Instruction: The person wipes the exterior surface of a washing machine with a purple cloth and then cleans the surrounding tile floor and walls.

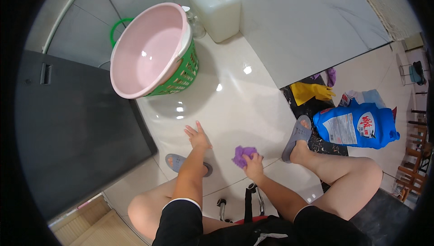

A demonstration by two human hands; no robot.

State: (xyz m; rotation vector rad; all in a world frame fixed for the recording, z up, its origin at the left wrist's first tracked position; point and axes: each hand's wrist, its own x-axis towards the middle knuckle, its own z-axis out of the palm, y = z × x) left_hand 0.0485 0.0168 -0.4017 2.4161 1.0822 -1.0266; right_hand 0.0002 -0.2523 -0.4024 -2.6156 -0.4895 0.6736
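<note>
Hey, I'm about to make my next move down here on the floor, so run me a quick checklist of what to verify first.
1. Purple cloth in the right hand's grip: ok, bunched under the fingers.
2. Left hand free: ok, fingers spread, holding nothing.
3. Hands gloved: not ok, both are bare; a yellow glove lies on the black speckled strip.
4. Blue package away from the cloth: ok, it is off to the right, past the right slipper.
5. Pink basin steady on the green basket: cannot tell, its base is hidden.
6. Cloth damp: cannot tell.
</note>
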